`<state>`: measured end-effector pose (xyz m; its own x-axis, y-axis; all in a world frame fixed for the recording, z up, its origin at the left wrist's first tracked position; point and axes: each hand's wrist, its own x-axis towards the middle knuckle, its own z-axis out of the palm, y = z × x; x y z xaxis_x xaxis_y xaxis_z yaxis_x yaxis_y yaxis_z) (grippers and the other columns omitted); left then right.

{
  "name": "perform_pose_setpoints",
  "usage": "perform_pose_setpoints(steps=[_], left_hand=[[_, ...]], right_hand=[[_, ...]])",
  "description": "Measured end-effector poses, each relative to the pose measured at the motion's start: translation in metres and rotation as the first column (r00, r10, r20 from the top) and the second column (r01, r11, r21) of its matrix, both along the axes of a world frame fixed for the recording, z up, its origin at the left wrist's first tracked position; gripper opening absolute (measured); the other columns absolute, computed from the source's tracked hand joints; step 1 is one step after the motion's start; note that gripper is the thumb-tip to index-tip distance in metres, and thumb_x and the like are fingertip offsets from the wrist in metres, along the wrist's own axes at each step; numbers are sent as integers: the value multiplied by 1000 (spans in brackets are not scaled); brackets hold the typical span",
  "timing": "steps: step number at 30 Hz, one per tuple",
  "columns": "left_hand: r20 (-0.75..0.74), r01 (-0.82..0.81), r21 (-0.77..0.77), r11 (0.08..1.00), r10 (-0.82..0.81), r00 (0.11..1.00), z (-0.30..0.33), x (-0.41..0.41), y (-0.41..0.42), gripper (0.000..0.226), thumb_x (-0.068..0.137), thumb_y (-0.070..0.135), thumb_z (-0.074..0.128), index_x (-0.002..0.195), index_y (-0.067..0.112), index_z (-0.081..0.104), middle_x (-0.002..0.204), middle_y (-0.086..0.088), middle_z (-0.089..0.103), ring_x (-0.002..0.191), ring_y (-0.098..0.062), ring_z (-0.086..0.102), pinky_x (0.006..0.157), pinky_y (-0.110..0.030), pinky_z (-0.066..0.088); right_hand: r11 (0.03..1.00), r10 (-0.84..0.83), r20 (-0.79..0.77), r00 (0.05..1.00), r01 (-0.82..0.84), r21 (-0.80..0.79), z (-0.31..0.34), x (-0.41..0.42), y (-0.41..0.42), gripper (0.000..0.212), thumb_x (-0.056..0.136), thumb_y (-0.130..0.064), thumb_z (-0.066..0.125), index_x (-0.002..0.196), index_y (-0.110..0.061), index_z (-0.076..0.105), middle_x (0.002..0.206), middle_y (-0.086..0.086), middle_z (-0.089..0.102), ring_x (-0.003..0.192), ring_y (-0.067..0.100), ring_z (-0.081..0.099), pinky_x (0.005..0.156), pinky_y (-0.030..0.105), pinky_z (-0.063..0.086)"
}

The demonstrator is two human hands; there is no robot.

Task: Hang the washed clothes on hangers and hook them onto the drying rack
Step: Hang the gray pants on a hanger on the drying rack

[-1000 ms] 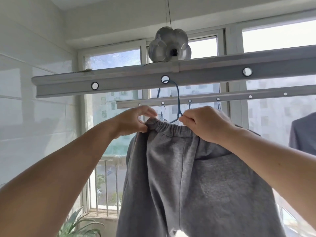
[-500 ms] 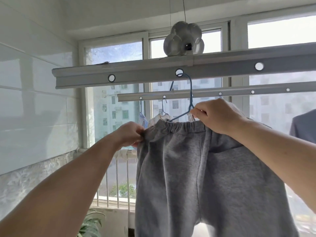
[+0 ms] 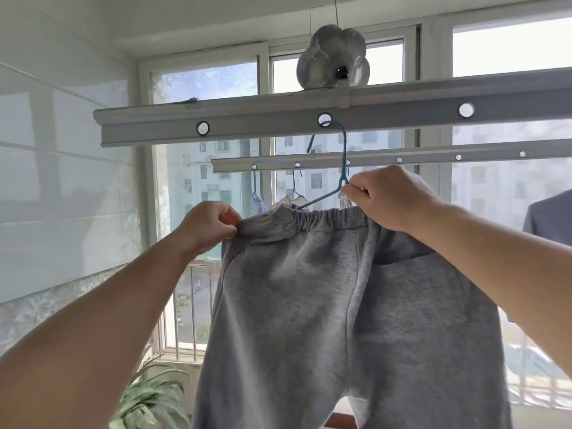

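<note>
I am on a bright enclosed balcony, white tiled wall on my left and a wide window (image 3: 204,85) ahead with apartment blocks beyond it. Two pale metal rails cross overhead: the near drying rack rail (image 3: 247,123), showing three round holes, and a thinner far rail (image 3: 433,156) behind it with a row of smaller holes. A silvery rounded housing (image 3: 332,57) sits on top of the near rail under two thin cables.

Both my forearms reach up and forward. My left hand (image 3: 209,226) is raised at the left end of the waistband, its fingers (image 3: 227,218) pinched together on the fabric edge. My right hand (image 3: 388,198) is higher, knuckles up, its fingers clamped on the waistband's right part, right at the shoulder of the blue hanger (image 3: 342,168).

The one pair of grey sweatpants (image 3: 309,305) hangs between my hands, its elastic waistband bunched at the top and both legs dropping out of view below. The hanger's hook sits in the middle hole of the near rail.

On the far rail I count two more hangers with small pale garments (image 3: 280,202); I cannot tell what they are. A dark grey garment (image 3: 549,215) shows at the right edge, and one leafy potted plant (image 3: 151,397) stands below the window.
</note>
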<state>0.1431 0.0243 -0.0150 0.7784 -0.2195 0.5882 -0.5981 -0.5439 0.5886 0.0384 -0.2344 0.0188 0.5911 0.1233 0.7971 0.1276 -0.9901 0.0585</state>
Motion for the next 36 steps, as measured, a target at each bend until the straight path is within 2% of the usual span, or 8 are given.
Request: perform_pose_setpoints(steps=[5, 8, 11, 13, 20, 25, 32, 36], left_hand=[[119, -167, -374, 912, 226, 967, 11, 2, -5, 19, 78, -3, 58, 78, 14, 65, 78, -2, 63, 77, -20, 57, 77, -32, 49], [75, -222, -259, 940, 248, 966, 13, -4, -15, 25, 83, -6, 49, 89, 11, 67, 98, -5, 63, 87, -17, 56, 77, -26, 46], [-29, 97, -207, 974, -105, 994, 14, -22, -30, 28, 88, -2, 44, 87, 13, 68, 97, -6, 65, 90, -15, 58, 69, -22, 50], [-66, 244, -138, 960, -254, 965, 14, -32, -40, 25, 89, 7, 45, 90, 18, 67, 92, -9, 65, 84, -19, 57, 77, -32, 51], [175, 153, 147, 977, -178, 968, 8, -31, -46, 17, 91, 15, 51, 103, 17, 64, 82, 3, 60, 74, -13, 56, 72, -23, 45], [232, 136, 193, 972, -180, 956, 7, -30, -55, 28, 91, 9, 50, 117, 14, 58, 109, -5, 65, 95, -19, 60, 86, -27, 46], [283, 135, 160, 978, -177, 943, 15, -41, -80, 37, 93, 11, 44, 130, 8, 44, 125, -11, 56, 113, -25, 53, 90, -30, 39], [324, 75, 77, 994, -96, 941, 17, -45, -89, 44, 96, 22, 44, 136, 7, 37, 127, -13, 55, 117, -27, 50, 97, -36, 40]], right_hand=[[992, 122, -29, 992, -122, 16, 1, 0, 5, 44, 93, -39, 43, 57, -13, 49, 57, 2, 55, 57, 24, 53, 60, 36, 48], [984, 180, -39, 983, -179, 24, 3, -2, 10, 41, 93, -37, 45, 65, -10, 59, 59, 4, 60, 58, 24, 57, 61, 36, 50], [987, 163, -17, 987, -163, 11, 2, -3, 19, 40, 94, -38, 42, 70, -13, 61, 64, 2, 63, 60, 22, 58, 62, 35, 51], [994, 104, -16, 994, -105, -34, 1, -4, 23, 37, 95, -40, 38, 80, -17, 63, 75, 0, 67, 70, 22, 61, 66, 32, 49], [998, 7, 5, 1000, -7, -55, 1, -17, 16, 38, 92, -50, 37, 95, -26, 67, 93, -4, 70, 88, 20, 63, 82, 37, 49], [999, -40, -3, 999, 40, -9, -5, -32, 7, 37, 87, -52, 44, 103, -27, 66, 107, -3, 66, 102, 23, 59, 88, 40, 47], [919, 119, -288, 950, 5, 395, -15, -43, -3, 27, 86, -37, 60, 92, -12, 68, 86, 6, 68, 80, 23, 62, 66, 26, 46], [740, 321, -163, 933, -140, 658, -20, -44, 1, 15, 79, -25, 70, 94, -23, 68, 94, 4, 68, 86, 20, 64, 74, 29, 52]])
